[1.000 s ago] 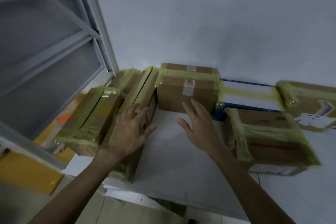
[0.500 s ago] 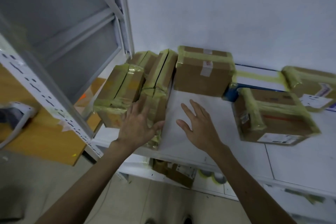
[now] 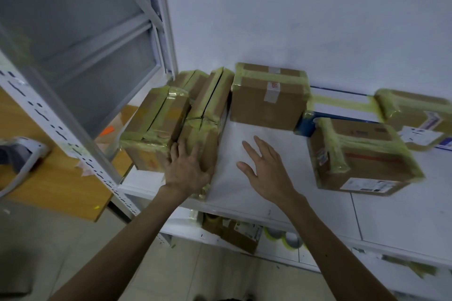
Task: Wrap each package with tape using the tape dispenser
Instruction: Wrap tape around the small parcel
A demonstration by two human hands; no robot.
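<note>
Several cardboard packages wrapped in yellowish tape stand on a white table (image 3: 256, 193). My left hand (image 3: 188, 168) lies flat with straight fingers against the near end of a long narrow package (image 3: 208, 115) at the left. A shorter taped package (image 3: 154, 127) sits just left of it. My right hand (image 3: 266, 168) hovers open, fingers spread, over the bare white tabletop. A squarer box (image 3: 266, 100) stands behind it and a wide box (image 3: 362, 154) lies to the right. No tape dispenser is visible.
A grey metal shelving frame (image 3: 80, 95) rises at the left beside a wooden surface (image 3: 58, 178). A white-and-blue flat package (image 3: 342, 105) and another taped box (image 3: 415, 115) lie at the back right. Tape rolls (image 3: 286, 237) and a carton sit under the table.
Both hands have drawn back toward the table's near edge as my view pulled away and tilted. The left hand slid along the long package to its near end.
</note>
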